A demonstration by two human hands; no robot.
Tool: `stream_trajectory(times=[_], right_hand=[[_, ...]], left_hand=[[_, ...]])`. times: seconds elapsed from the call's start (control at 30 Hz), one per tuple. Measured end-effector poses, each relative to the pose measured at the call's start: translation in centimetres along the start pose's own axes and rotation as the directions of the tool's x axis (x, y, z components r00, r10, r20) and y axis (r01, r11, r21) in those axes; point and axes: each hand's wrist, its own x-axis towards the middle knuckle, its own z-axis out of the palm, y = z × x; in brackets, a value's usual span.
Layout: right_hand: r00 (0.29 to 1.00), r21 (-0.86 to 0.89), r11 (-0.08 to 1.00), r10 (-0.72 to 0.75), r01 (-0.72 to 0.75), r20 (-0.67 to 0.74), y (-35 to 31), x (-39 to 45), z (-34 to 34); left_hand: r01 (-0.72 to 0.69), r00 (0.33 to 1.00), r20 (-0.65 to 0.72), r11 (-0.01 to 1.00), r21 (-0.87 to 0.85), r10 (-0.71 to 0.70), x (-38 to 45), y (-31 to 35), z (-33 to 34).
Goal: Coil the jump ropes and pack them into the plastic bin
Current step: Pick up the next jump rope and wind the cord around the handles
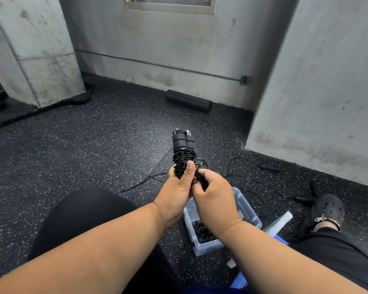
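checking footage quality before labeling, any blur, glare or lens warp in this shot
Head view: soft even light and no hard shadows; small glints on the coiled rope; wide-angle warp bows the walls; both hands, left and right, are sharp; forearms near the bottom edge look slightly soft.

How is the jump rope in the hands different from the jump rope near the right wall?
The held jump rope is wound tightly round its paired handles and lifted; the floor jump rope lies uncoiled, cord spread loosely. The left hand grips the first; nothing touches the second. Both are black.
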Motion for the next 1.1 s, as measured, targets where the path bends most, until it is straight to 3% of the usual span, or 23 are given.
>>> stream_trajectory(times=[0.27,0.4,0.5,0.57,0.67,0.77,0.9,0.97,1.1], right_hand=[[0.999,0.071,0.997,0.029,-0.031,0.02,0.9,0.7,-1.0],[0.998,0.187,0.98,0.065,-0.065,0.009,0.9,0.9,-1.7],[1.0,0.194,0.981,0.01,-0.012,0.007,1.1,0.8,-1.8],[0.999,0.142,0.989,-0.043,0.042,0.006,1.3,0.7,-1.9],[0.982,-0.067,0.981,-0.183,0.18,-0.042,1.4,0.5,-1.8],[0.939,-0.266,0.913,-0.338,0.31,-0.062,1.8,0.7,-1.4],[0.908,-0.429,0.824,-0.418,0.37,-0.021,2.2,0.5,-0.8],[0.923,-0.4,0.848,-0.384,0.346,-0.017,1.9,0.3,-0.7],[0.972,-0.134,0.964,-0.232,0.228,-0.018,1.7,0.7,-0.8]], left_hand=[[0.039,0.998,0.053,0.999,-0.011,-0.039,-0.3,0.3,-0.2],[0.093,0.992,0.095,0.991,-0.094,-0.084,-0.5,0.6,-0.3],[0.108,0.992,0.084,0.984,-0.143,-0.097,-0.6,0.7,-0.1],[0.106,0.992,0.083,0.981,-0.16,-0.094,-0.7,0.7,0.0],[0.108,0.993,0.071,0.981,-0.16,-0.098,-1.0,0.8,0.3],[0.075,0.997,0.011,0.982,-0.174,-0.074,-1.0,1.1,0.8],[0.034,0.999,-0.035,0.99,-0.138,-0.04,-0.9,1.1,1.2],[0.044,0.999,-0.025,0.991,-0.13,-0.047,-0.9,1.1,1.1],[0.057,0.998,0.027,0.993,-0.1,-0.055,-1.0,1.2,0.9]])
